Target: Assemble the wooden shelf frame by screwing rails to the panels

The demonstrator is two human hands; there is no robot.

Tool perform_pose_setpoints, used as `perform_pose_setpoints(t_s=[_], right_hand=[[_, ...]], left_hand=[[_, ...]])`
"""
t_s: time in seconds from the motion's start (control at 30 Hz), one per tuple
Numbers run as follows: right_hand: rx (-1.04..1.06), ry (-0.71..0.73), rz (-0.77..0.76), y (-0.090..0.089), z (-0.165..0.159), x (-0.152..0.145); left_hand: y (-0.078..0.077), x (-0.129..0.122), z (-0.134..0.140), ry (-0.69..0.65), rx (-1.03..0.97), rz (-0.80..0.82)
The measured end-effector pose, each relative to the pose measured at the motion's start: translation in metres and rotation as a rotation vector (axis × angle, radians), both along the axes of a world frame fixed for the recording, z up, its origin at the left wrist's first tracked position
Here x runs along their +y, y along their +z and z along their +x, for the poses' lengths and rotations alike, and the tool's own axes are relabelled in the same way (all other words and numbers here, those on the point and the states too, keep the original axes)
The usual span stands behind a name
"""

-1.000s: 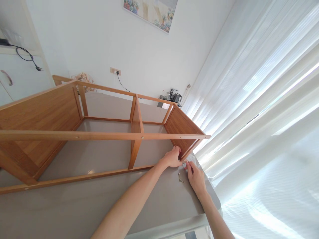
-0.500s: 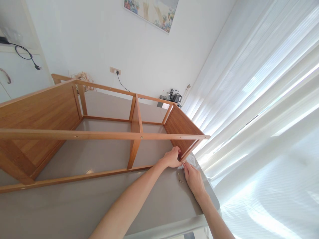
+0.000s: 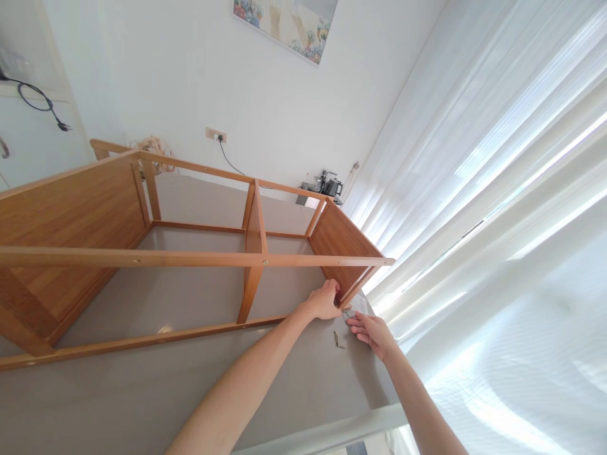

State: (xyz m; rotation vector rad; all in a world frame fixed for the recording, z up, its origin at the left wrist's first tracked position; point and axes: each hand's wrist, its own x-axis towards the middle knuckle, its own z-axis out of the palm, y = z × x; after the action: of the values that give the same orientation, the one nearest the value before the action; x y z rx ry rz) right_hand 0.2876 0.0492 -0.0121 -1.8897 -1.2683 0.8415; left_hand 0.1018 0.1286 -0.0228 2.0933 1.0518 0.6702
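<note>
A wooden shelf frame [image 3: 265,260] lies on its side across the grey table [image 3: 303,385]. My left hand [image 3: 324,300] is closed around its near right lower corner, with the thumb and some fingers hidden by the wood. Just right of that corner, my right hand [image 3: 371,332] pinches a thin dark hex key [image 3: 349,314], its tip close to the end of the lower rail. A few long brass-coloured screws [image 3: 337,340] lie on the table below the corner. Behind the right fingers is a clear plastic bag [image 3: 360,304], partly hidden.
White curtains [image 3: 474,189] hang close along the table's right edge. A black kettle [image 3: 333,187] and other small appliances stand beyond the frame's far right corner. A plugged-in cable [image 3: 227,158] runs down the wall behind. A tangle of straw-coloured strips [image 3: 157,151] sits at the far left.
My right hand has shifted slightly right, away from the corner, and its fingers have turned and loosened, showing the hex key. My left hand keeps its hold on the frame.
</note>
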Motion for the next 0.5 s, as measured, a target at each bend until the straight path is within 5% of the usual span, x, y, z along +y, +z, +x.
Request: perform_pose_setpoints(t_s=[0.5], right_hand=[[-0.351, 0.141, 0.330, -0.006, -0.018, -0.023]], left_hand=[[-0.002, 0.001, 0.002, 0.004, -0.008, 0.004]])
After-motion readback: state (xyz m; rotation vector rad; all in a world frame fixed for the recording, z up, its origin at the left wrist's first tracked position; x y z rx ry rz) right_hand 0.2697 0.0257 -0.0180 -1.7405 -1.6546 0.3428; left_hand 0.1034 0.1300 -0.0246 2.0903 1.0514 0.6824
